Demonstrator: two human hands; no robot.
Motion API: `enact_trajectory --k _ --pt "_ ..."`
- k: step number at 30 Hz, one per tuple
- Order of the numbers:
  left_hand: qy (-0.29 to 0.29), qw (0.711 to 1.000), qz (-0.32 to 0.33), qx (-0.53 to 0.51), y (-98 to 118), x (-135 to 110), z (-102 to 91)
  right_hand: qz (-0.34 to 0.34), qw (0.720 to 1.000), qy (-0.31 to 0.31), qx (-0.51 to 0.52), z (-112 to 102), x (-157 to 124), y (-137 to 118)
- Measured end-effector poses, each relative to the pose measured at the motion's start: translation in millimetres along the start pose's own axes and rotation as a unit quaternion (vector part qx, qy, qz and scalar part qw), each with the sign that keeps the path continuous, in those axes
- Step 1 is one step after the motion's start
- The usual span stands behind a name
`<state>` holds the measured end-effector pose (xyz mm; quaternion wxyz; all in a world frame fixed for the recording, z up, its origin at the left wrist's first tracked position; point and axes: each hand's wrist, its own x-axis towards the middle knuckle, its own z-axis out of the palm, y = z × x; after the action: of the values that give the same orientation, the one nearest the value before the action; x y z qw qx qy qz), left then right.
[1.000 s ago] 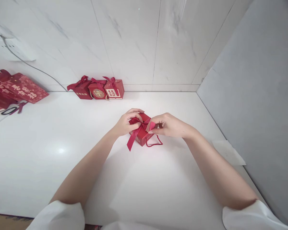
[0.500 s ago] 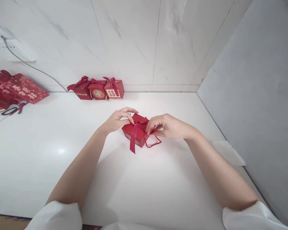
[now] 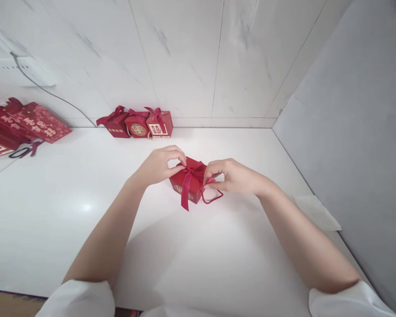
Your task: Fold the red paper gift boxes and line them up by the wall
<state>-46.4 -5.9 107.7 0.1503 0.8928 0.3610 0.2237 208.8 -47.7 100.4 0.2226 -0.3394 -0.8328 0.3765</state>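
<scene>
A red gift box [image 3: 181,181] with a gold emblem rests on the white table, and a crimson ribbon [image 3: 186,187] is tied in a bow on its top. One ribbon tail hangs down the front side. At the bow's left, my left hand [image 3: 163,164] pinches a part of the ribbon between thumb and fingers. My right hand [image 3: 229,176] grips ribbon at the bow's right side, its fingertips close together. Below that hand a red cord handle [image 3: 214,200] loops out from the box onto the table.
Three finished-looking red boxes with bows [image 3: 137,125] stand in a row against the tiled wall. At far left are red gift bags [image 3: 44,123] and black-handled scissors [image 3: 19,152]. A grey cable [image 3: 57,97] runs down the wall. Whitish sheets [image 3: 317,211] lie by the grey right-hand panel.
My left hand's fingers have drawn together into a pinch at the bow's left. My right hand keeps its grip almost in place. The whole view has shifted slightly.
</scene>
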Motion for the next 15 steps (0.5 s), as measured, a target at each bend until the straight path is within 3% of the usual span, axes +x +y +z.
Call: enact_trajectory --k 4,8,11,15 --pt "0.006 0.993 -0.005 0.119 8 -2 -1.0 0.006 1.0 0.016 -0.015 0 -2 -7" --pt "0.016 0.991 -0.045 0.122 11 -1 3.7 0.028 1.0 -0.008 -0.003 2 -3 -12" --pt "-0.017 0.995 -0.083 0.057 10 0 1.9 0.045 0.999 -0.029 0.004 3 -3 -14" --pt "-0.109 0.982 -0.086 -0.131 8 1 -8.1 0.045 0.996 -0.075 0.014 3 -5 -14"
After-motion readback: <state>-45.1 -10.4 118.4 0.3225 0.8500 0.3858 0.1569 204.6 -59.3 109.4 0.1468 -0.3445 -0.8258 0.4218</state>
